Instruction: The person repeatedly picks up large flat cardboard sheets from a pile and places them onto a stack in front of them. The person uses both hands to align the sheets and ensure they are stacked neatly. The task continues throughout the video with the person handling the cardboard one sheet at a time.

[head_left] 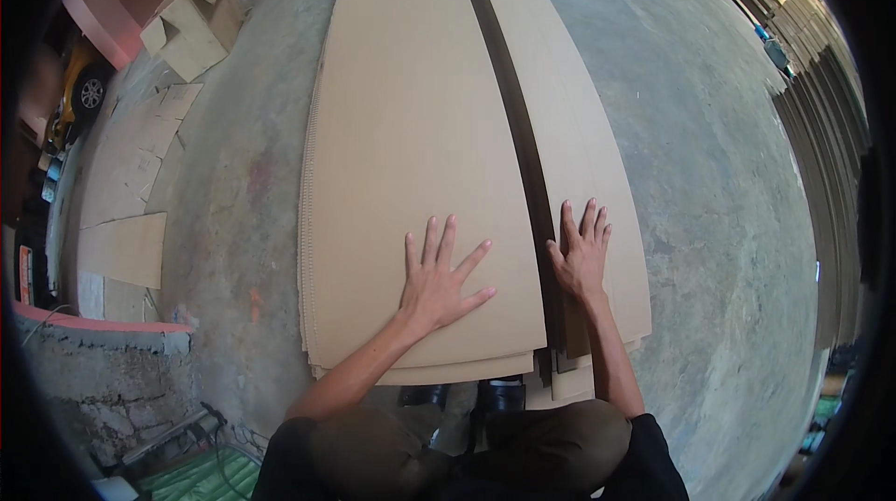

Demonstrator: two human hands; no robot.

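Observation:
Two long stacks of flat brown cardboard sheets run away from me, side by side, with a dark gap between them. On the wider left stack (420, 109), my left hand (439, 277) lies flat with its fingers spread, near the front end. My right hand (583, 254) rests on the narrower right stack (560, 81), close to its inner edge, fingers stretched forward and thumb toward the gap. Neither hand holds anything. Layered sheet edges show along the left stack's left side. Smaller cardboard pieces (571, 382) stick out below the front of the right stack.
Grey concrete floor (714, 221) lies on both sides. An opened cardboard box (196, 20) stands at the far left, with flat cardboard pieces (131, 244) nearer. At the right, piles of dark sheets (826, 193) line the edge. A low block wall (112, 370) is at lower left.

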